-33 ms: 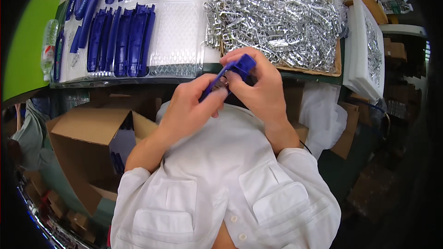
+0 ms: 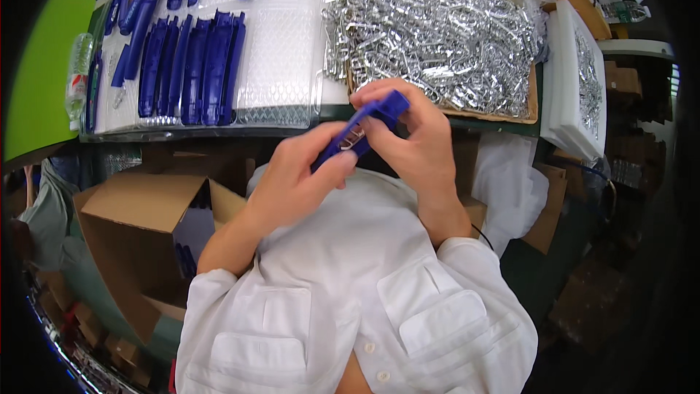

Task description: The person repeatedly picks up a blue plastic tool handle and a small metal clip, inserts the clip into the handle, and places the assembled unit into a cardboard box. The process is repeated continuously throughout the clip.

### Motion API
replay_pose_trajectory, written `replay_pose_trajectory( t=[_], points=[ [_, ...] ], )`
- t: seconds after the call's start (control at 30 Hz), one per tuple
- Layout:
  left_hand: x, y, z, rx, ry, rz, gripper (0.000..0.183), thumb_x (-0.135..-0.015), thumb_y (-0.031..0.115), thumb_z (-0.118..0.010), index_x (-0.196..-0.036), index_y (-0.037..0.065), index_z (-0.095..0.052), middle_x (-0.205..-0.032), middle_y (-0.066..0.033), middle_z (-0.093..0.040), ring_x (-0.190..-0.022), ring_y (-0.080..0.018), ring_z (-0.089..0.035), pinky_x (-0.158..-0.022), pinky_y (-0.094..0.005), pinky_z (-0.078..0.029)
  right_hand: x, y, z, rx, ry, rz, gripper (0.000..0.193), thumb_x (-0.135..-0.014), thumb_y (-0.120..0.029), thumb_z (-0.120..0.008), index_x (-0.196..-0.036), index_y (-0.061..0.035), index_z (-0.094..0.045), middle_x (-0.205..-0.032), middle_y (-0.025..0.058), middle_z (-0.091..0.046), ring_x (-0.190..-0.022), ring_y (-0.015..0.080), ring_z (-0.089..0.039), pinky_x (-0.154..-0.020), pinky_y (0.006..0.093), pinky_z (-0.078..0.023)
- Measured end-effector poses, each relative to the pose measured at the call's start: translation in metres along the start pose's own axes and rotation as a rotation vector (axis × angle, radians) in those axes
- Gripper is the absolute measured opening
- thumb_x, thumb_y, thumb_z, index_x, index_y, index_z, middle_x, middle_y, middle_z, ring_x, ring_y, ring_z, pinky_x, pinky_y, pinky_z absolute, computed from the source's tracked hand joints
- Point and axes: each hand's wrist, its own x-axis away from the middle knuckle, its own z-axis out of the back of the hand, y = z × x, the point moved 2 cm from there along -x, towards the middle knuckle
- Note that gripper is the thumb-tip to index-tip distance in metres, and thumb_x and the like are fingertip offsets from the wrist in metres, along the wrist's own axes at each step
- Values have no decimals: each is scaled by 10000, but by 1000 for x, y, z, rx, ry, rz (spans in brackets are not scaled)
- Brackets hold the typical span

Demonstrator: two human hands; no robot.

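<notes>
My fingers cover much of the blue shell (image 2: pixel 390 106), and the metal piece (image 2: pixel 353 136) inside it shows only in part; I can't make out how it is seated. My left hand (image 2: pixel 297 169) pinches the shell's lower-left end between thumb and fingers. My right hand (image 2: pixel 417 131) grips near the upper-right end, thumb pressed against it, fingertips mostly hidden behind. The shell slants between both hands, over my shirt (image 2: pixel 328 248). Beyond, the clear tray (image 2: pixel 281 66) has bare room between its blue shells (image 2: pixel 195 66) and the heaped metal clips (image 2: pixel 437 36); the farthest shells are cut off by the view's top edge.
</notes>
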Motion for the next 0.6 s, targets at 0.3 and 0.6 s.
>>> replay_pose_trajectory(
  t=[0.3,0.6],
  points=[
    [23,34,15,-670,271,-640,664,-710,106,-909,-1320,32,-658,-1105,-136,-690,-908,-303,-682,-766,-378,-564,20,-32,35,-54,-202,145,625,-716,112,-759,-1318,5,-627,-1325,178,-667,-1256,287,-635,-1078,383,-480],
    [27,33,19,-664,320,-604,578,-653,48,-928,-1178,10,-688,-1089,-171,-706,-943,-330,-706,-808,-385,-569,22,-23,32,11,-148,208,742,-728,117,-778,-1424,4,-545,-1320,201,-664,-1209,284,-662,-1031,387,-509]
  ],
)
